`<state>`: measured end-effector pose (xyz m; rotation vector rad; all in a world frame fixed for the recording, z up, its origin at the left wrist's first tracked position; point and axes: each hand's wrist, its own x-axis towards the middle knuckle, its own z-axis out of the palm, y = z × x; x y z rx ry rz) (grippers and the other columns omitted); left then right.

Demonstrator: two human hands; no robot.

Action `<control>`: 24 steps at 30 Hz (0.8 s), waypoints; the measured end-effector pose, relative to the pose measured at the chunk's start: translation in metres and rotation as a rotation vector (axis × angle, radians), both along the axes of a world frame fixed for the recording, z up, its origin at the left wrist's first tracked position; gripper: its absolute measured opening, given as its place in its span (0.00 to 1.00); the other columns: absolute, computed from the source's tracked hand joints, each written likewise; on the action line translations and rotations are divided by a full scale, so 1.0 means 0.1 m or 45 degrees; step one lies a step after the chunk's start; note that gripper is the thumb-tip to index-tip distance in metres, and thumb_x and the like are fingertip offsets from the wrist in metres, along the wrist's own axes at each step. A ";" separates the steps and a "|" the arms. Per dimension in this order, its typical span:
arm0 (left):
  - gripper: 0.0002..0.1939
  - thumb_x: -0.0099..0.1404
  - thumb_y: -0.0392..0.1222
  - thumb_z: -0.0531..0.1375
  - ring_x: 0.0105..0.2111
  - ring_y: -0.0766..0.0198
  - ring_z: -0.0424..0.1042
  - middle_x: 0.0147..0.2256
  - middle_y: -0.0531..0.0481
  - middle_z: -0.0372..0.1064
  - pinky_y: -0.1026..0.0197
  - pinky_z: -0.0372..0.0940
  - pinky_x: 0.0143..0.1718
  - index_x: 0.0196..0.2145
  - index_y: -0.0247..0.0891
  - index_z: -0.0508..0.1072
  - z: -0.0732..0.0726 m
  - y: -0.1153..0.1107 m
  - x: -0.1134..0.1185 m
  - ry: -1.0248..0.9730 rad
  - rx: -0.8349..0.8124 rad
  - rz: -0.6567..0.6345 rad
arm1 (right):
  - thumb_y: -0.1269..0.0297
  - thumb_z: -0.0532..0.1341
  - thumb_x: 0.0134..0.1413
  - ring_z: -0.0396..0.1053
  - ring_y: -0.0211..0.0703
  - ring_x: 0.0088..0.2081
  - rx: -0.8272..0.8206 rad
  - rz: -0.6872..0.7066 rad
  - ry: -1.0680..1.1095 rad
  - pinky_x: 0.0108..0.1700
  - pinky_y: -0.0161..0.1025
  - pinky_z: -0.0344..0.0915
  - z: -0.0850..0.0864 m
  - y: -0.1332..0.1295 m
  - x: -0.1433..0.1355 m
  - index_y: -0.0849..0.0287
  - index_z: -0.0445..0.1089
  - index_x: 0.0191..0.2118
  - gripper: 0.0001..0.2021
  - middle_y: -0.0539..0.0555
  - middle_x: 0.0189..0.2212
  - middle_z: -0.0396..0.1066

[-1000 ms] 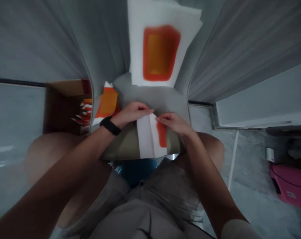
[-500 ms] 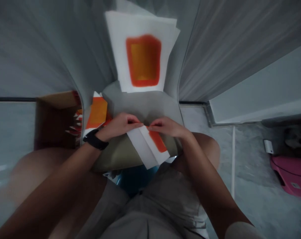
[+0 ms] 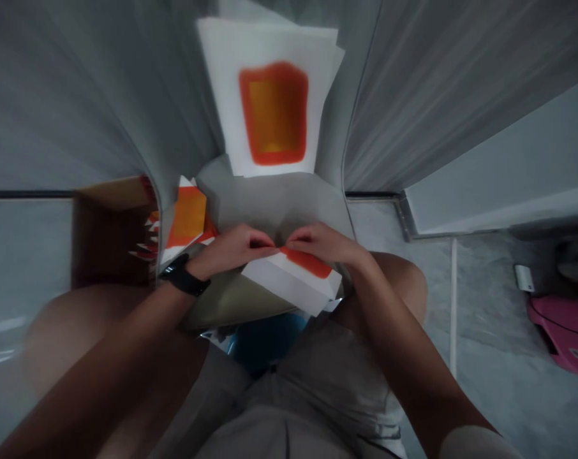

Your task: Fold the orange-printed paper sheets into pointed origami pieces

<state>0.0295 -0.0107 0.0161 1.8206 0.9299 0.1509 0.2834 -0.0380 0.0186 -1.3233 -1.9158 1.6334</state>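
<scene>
Mid-fold, I'd say: left hand (image 3: 234, 248) and right hand (image 3: 322, 243) both pinch the folded sheet (image 3: 293, 280) at its top edge. Probably needs a firm crease next.

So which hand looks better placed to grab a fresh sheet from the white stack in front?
Probably the right hand. Both hands pinch the folded paper, but the left hand sits toward the cardboard box, while the right lies closer under the stack.
</scene>
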 end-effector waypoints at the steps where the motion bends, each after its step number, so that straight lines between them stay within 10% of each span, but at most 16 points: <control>1: 0.19 0.68 0.60 0.62 0.34 0.61 0.74 0.36 0.51 0.81 0.62 0.63 0.35 0.40 0.43 0.84 -0.01 -0.01 0.01 0.007 0.026 0.035 | 0.49 0.62 0.63 0.69 0.39 0.33 -0.008 -0.013 0.004 0.34 0.36 0.62 -0.01 0.01 -0.01 0.57 0.80 0.37 0.17 0.50 0.32 0.77; 24: 0.17 0.67 0.59 0.65 0.34 0.61 0.74 0.35 0.51 0.81 0.62 0.65 0.35 0.38 0.43 0.83 -0.09 -0.10 0.07 -0.074 0.064 0.231 | 0.38 0.59 0.64 0.65 0.38 0.28 -0.070 -0.153 0.037 0.30 0.36 0.59 0.04 0.02 -0.04 0.58 0.78 0.33 0.26 0.49 0.27 0.73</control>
